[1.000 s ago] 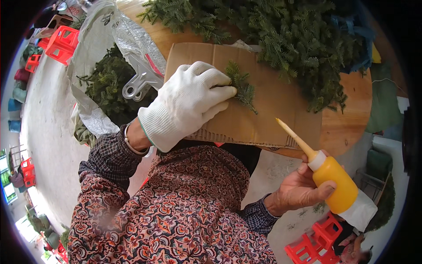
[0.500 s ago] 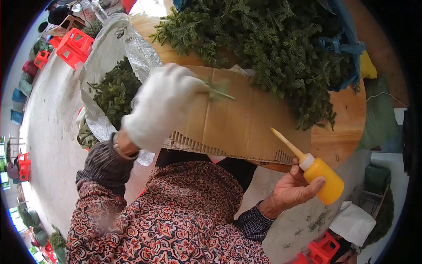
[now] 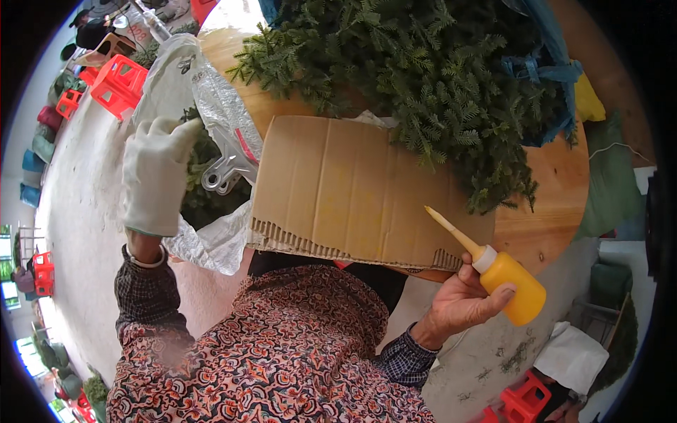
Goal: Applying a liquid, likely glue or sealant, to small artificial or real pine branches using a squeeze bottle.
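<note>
My left hand (image 3: pixel 156 176), in a white knit glove, is raised beside the light plastic sack (image 3: pixel 215 247) at the table's left edge. Its fingers are partly bent and apart, and nothing shows in them. Green fir sprigs (image 3: pixel 201 201) lie inside that sack. A large metal clip (image 3: pixel 229 168) grips the sack near the table edge. My bare right hand (image 3: pixel 462 303) is wrapped round a yellow squeeze bottle (image 3: pixel 516 287) with a long tapered nozzle. The nozzle points up and left over the corner of a cardboard sheet (image 3: pixel 352 183), which bears faint yellowish smears.
A big heap of fir sprigs (image 3: pixel 451 84) in a blue bag (image 3: pixel 557 56) covers the far part of the round wooden table (image 3: pixel 543 211). Red stools (image 3: pixel 121 86) stand on the floor at the upper left, another red stool (image 3: pixel 525 398) at the lower right.
My left hand has swung left from above the cardboard to the sack, and the sprig it held no longer shows. My right hand with the bottle has hardly moved.
</note>
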### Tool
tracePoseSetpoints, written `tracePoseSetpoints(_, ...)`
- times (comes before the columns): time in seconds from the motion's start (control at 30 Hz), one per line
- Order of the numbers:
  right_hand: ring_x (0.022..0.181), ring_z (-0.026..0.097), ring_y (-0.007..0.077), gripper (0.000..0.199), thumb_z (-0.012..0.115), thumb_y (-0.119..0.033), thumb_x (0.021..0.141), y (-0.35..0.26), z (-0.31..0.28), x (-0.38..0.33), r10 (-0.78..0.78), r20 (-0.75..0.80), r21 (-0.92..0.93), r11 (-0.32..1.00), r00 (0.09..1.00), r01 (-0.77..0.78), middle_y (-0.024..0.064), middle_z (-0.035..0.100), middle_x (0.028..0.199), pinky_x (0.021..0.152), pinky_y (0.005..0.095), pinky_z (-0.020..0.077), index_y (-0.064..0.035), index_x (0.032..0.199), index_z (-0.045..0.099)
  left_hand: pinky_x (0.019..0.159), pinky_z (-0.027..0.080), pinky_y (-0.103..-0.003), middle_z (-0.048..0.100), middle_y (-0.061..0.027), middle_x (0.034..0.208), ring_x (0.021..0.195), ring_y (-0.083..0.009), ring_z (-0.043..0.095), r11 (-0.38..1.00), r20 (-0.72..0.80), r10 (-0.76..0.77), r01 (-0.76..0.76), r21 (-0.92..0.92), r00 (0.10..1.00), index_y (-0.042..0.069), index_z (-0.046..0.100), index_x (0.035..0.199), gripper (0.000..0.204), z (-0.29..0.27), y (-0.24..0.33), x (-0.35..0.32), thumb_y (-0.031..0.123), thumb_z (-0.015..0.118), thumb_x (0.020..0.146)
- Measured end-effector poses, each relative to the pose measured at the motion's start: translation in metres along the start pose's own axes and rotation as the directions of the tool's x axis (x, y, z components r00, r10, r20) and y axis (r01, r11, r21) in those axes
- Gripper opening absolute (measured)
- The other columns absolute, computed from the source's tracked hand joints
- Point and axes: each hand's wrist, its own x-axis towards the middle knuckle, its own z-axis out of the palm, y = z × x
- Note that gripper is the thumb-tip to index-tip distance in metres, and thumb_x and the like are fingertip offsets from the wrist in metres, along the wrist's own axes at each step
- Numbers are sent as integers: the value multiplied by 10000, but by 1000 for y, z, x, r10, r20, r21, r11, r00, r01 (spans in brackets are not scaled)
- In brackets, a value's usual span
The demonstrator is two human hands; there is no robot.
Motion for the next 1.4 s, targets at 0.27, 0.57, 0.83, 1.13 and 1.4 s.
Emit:
tracePoseSetpoints(0.27,660,611,172,504,562,-440,906,-2,-4,6,101,62,147,983,993,-109,152,628,971,540,207,508,-2,1146,491,434,365,-255,459,1,539,458,-145,392,809,-123,533,-546,-216,837,114,574,884,145,25,158,55,138,629,752)
tracePoseSetpoints(0.57,627,572,169,534,577,-452,901,0,-14,20,193,22,311,931,981,-190,181,609,990,475,173,444,27,1121,494,574,412,-287,515,-4,652,627,-167,494,762,-158,582,-603,-236,797,149,594,818,84,29,165,66,201,626,761)
tracePoseSetpoints(0.83,646,566,182,523,598,-410,902,7,-11,16,192,74,364,908,979,-205,209,589,1024,480,170,444,45,1126,471,626,420,-280,507,13,671,639,-166,505,854,-192,379,-422,-305,905,167,608,861,134,38,169,55,206,630,734)
tracePoseSetpoints(1.13,621,583,169,553,592,-472,888,6,-8,16,213,35,316,924,976,-213,166,617,969,440,166,445,30,1103,506,513,415,-324,524,-25,614,558,-187,490,809,-256,529,-572,-135,809,108,572,722,111,54,166,62,197,625,763)
tracePoseSetpoints(1.4,629,590,171,550,599,-469,885,11,-7,15,198,30,304,932,980,-197,167,615,963,446,161,449,27,1102,504,505,426,-317,555,-40,608,546,-201,536,883,-152,340,-370,-289,928,78,628,747,386,50,151,57,457,597,816)
